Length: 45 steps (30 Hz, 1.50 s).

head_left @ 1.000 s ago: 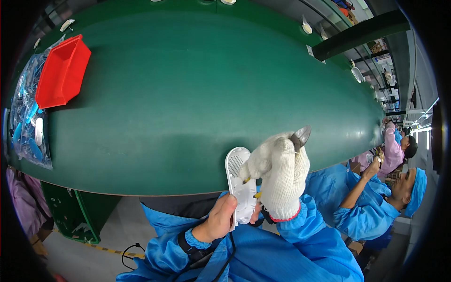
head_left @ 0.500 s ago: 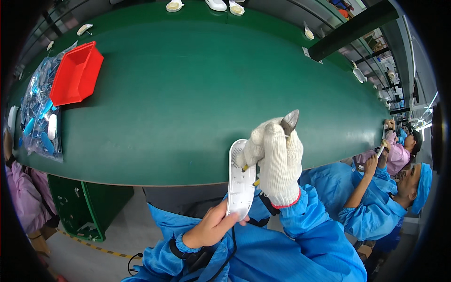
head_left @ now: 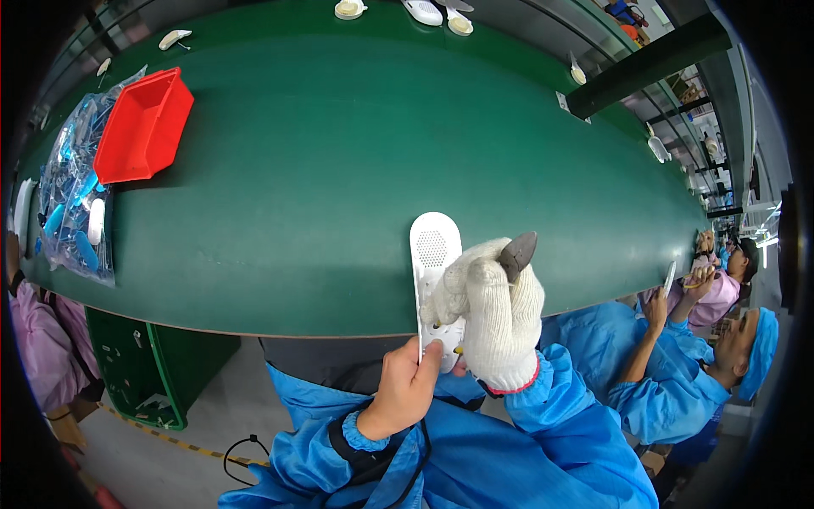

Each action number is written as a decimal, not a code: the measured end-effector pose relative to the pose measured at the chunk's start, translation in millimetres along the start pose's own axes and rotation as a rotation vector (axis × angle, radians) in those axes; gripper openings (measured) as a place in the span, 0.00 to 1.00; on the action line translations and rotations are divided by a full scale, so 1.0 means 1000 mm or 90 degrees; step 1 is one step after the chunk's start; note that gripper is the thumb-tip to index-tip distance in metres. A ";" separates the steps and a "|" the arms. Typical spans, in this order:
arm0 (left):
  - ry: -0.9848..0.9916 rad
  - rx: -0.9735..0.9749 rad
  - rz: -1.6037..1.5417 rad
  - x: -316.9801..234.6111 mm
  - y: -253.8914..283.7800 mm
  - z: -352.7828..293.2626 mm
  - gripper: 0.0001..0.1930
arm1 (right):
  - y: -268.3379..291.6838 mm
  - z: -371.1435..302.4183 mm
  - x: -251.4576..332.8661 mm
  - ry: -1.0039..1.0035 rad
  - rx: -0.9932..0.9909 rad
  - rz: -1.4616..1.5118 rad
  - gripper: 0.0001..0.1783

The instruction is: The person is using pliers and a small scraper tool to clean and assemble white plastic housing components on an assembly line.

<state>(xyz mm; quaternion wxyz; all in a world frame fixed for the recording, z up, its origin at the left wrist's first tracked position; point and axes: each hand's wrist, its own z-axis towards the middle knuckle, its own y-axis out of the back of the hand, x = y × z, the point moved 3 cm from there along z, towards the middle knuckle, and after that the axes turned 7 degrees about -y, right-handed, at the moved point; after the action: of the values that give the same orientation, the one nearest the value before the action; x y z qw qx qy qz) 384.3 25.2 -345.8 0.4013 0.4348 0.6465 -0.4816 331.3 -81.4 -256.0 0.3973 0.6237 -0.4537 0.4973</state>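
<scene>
My left hand (head_left: 405, 382) is bare and closed around the lower end of a long white plastic shell (head_left: 435, 242). The shell has a rounded far end with a patch of small holes, and it reaches over the table's near edge. My right hand (head_left: 496, 305), in a white knit glove, is a fist against the shell's right side. From the top of this fist sticks a tool with a grey pointed tip (head_left: 518, 254). Small yellow bits show below the fist by the shell; the rest of the tool is hidden by the glove.
A red bin (head_left: 144, 127) and a clear bag of blue and white parts (head_left: 72, 204) lie at the left of the green table (head_left: 297, 187). White parts (head_left: 424, 12) line the far edge. A post (head_left: 649, 66) rises at far right. A blue-clad co-worker (head_left: 678, 373) sits at right.
The shell has moved away from me, its holed end now further over the table. My left hand has gone up with it. The gloved fist has shifted slightly down, nearer the left hand.
</scene>
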 end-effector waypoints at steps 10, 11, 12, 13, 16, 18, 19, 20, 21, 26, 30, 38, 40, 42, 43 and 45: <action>-0.065 -0.062 -0.026 0.006 -0.002 0.000 0.11 | 0.003 -0.002 -0.009 -0.116 0.006 0.165 0.14; -0.068 -0.055 0.002 0.008 -0.002 0.001 0.11 | 0.003 -0.002 -0.009 -0.093 0.022 0.186 0.14; -0.067 -0.054 0.001 0.006 -0.002 0.001 0.11 | 0.002 -0.002 -0.007 -0.094 0.021 0.184 0.14; -0.064 -0.056 -0.016 0.001 -0.002 0.001 0.11 | 0.000 -0.002 -0.006 -0.106 -0.008 0.159 0.14; -0.060 -0.054 -0.009 0.005 -0.001 0.000 0.11 | -0.005 0.000 -0.001 -0.128 -0.047 0.169 0.11; -0.061 -0.049 0.015 0.003 -0.001 0.000 0.11 | -0.007 0.001 -0.002 -0.137 -0.057 0.205 0.10; -0.059 -0.049 -0.006 -0.001 -0.001 0.001 0.11 | -0.006 0.001 -0.003 -0.077 -0.039 0.146 0.10; -0.057 -0.049 -0.028 -0.004 -0.002 0.002 0.12 | -0.005 0.001 -0.003 -0.018 -0.022 0.088 0.10; -0.057 -0.048 -0.029 -0.005 -0.002 0.003 0.12 | -0.005 0.001 -0.002 -0.017 -0.022 0.087 0.10; -0.023 -0.039 -0.123 0.002 -0.006 0.002 0.14 | 0.002 0.010 -0.001 -0.075 0.023 0.156 0.18; 0.023 -0.035 -0.130 0.002 -0.005 0.000 0.15 | 0.022 0.018 -0.013 -0.110 0.000 0.094 0.20; 0.024 -0.024 -0.075 -0.004 -0.005 0.000 0.15 | 0.024 0.012 -0.009 -0.118 0.032 0.036 0.19; 0.029 -0.023 -0.072 -0.003 -0.005 0.001 0.15 | 0.023 0.014 -0.009 -0.133 0.026 0.042 0.19; 0.037 -0.023 -0.070 -0.002 -0.004 0.002 0.15 | 0.020 0.014 -0.008 -0.150 0.019 0.048 0.18; 0.032 -0.021 -0.062 -0.002 -0.004 0.002 0.14 | 0.018 0.013 -0.004 -0.143 -0.013 0.032 0.18; 0.030 -0.020 -0.056 -0.001 -0.005 0.003 0.14 | 0.011 0.014 -0.004 -0.139 -0.045 0.015 0.18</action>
<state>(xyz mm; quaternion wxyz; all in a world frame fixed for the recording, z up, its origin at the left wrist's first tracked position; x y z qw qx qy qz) 380.0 21.5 -343.9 0.3710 0.4111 0.6818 -0.4781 323.6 -96.6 -262.1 0.3619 0.6542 -0.5188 0.4147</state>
